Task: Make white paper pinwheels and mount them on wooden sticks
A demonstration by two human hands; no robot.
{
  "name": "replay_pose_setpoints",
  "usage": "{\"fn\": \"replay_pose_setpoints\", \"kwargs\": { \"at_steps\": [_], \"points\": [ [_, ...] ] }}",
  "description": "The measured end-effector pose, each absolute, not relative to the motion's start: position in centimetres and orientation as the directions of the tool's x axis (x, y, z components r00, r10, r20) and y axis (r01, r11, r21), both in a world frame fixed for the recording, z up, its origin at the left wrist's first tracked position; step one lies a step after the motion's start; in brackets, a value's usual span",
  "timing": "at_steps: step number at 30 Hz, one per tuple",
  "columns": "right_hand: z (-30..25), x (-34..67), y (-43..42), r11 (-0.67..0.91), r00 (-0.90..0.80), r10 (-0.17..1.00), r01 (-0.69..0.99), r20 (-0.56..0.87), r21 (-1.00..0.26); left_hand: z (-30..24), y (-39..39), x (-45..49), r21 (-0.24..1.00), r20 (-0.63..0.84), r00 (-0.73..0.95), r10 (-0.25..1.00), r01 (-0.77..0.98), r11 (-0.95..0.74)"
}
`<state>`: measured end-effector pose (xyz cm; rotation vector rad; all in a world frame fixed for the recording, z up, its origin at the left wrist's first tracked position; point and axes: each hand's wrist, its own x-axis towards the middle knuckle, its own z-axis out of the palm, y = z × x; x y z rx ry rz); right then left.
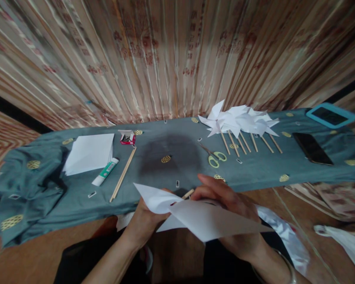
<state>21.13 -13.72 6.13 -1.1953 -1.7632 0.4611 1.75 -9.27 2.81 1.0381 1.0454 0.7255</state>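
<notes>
Pinwheel (207, 221) of white paper sits between my hands, a stick (188, 193) end showing beside it. My left hand (146, 221) is closed on its left side; my right hand (227, 199) curls behind, too hidden to tell how firmly. Beyond my grip lie scissors (214, 157) and, farther right, more pinwheels (239, 120).
</notes>
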Motion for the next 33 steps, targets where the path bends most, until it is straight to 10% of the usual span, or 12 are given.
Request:
{"fn": "replay_pose_setpoints", "kwargs": {
  "at_steps": [9,33],
  "points": [
    [4.7,20.3,-11.4,0.035,0.144,0.988,0.150,0.057,-0.988,1.9,-8.8,2.1,0.902,-0.405,0.300,0.864,-0.022,0.430],
    [1.4,19.6,-8.7,-0.319,0.021,0.942,-0.270,-0.336,-0.909,-1.6,-9.5,2.0,0.842,-0.423,0.264,0.867,-0.238,0.484]
  ]
}}
